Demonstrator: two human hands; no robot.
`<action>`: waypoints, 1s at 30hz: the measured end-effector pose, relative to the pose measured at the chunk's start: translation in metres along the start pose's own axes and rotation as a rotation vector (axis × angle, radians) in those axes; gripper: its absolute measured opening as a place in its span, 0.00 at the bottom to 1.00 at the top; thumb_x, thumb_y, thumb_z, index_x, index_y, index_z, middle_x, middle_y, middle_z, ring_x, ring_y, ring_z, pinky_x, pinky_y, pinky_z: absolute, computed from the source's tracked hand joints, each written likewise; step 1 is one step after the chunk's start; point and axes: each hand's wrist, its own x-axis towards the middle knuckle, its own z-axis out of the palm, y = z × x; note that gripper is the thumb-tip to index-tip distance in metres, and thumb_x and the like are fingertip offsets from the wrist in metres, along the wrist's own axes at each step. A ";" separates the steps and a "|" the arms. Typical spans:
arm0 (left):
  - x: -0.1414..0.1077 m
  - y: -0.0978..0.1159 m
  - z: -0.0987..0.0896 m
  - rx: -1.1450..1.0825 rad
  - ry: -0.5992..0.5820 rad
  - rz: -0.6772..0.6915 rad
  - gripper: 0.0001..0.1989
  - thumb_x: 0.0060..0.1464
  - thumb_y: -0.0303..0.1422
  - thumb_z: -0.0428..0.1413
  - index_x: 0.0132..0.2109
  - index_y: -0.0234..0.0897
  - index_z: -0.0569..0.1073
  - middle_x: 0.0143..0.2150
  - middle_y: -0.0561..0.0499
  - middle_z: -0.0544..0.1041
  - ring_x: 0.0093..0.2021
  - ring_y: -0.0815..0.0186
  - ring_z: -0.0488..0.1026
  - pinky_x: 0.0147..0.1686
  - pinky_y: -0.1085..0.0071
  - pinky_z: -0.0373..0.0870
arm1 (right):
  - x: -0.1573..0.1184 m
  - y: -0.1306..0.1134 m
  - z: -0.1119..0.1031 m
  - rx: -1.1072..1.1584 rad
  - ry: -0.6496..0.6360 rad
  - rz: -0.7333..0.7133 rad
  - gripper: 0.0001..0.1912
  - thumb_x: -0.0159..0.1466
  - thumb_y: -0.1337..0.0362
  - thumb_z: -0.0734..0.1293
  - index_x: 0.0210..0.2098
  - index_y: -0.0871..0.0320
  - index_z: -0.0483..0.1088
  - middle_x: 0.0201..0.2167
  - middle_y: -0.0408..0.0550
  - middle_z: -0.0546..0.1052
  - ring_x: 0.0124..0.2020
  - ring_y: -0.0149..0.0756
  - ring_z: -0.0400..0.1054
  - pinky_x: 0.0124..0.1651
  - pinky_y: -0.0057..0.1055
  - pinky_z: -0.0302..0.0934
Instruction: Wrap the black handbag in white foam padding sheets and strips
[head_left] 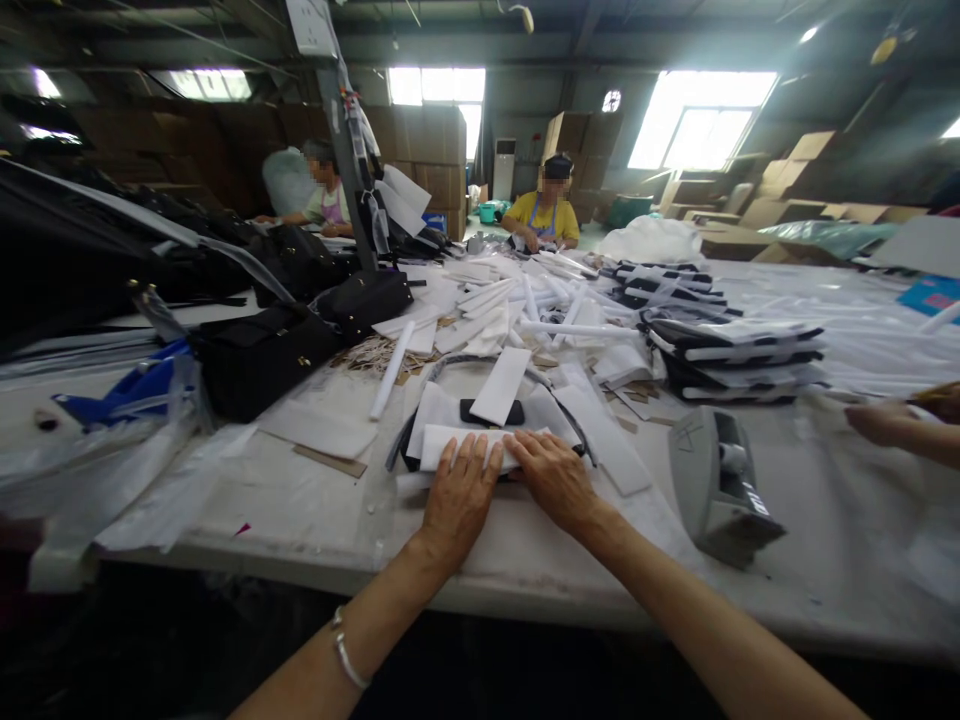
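Note:
My left hand (463, 500) lies with fingers stretched over a folded white foam sheet (442, 445). Against the same sheet, farther right, rest the extended fingers of my right hand (553, 482). Both palms face down, and the sheet's near edge is partly hidden by them. Under the sheet is a black bag (409, 440) lying flat, its strap curving round the far side. A loose white strip (502, 385) lies across a dark oblong patch (470, 410) on the bag, just beyond my fingers.
A grey tape dispenser (712, 490) stands to the right, near another person's hand (885, 424). Black bags (259, 360) sit at left by a metal post (349, 160). White strips and rolls (487, 300) are heaped beyond; stacked wrapped bags (735, 355) lie right. Two people sit farther back.

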 end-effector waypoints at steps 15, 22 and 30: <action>-0.004 -0.011 0.019 0.013 -0.086 0.140 0.23 0.64 0.25 0.47 0.65 0.31 0.62 0.62 0.34 0.70 0.60 0.51 0.69 0.59 0.51 0.65 | -0.016 0.000 0.027 -0.070 0.147 -0.055 0.20 0.71 0.63 0.60 0.61 0.59 0.66 0.59 0.55 0.72 0.58 0.48 0.64 0.64 0.47 0.53; 0.016 0.003 0.012 0.009 -0.231 0.090 0.21 0.64 0.23 0.41 0.61 0.20 0.64 0.57 0.24 0.70 0.57 0.42 0.70 0.54 0.41 0.64 | -0.011 -0.004 0.024 -0.082 0.055 0.009 0.21 0.70 0.67 0.60 0.61 0.58 0.65 0.60 0.55 0.71 0.60 0.49 0.63 0.64 0.48 0.52; 0.031 -0.031 -0.002 -0.079 -0.198 0.221 0.17 0.65 0.26 0.42 0.58 0.26 0.62 0.47 0.36 0.75 0.45 0.53 0.74 0.42 0.57 0.70 | -0.008 -0.012 0.005 -0.099 0.027 0.008 0.42 0.57 0.55 0.74 0.66 0.60 0.57 0.65 0.61 0.63 0.64 0.57 0.57 0.64 0.55 0.49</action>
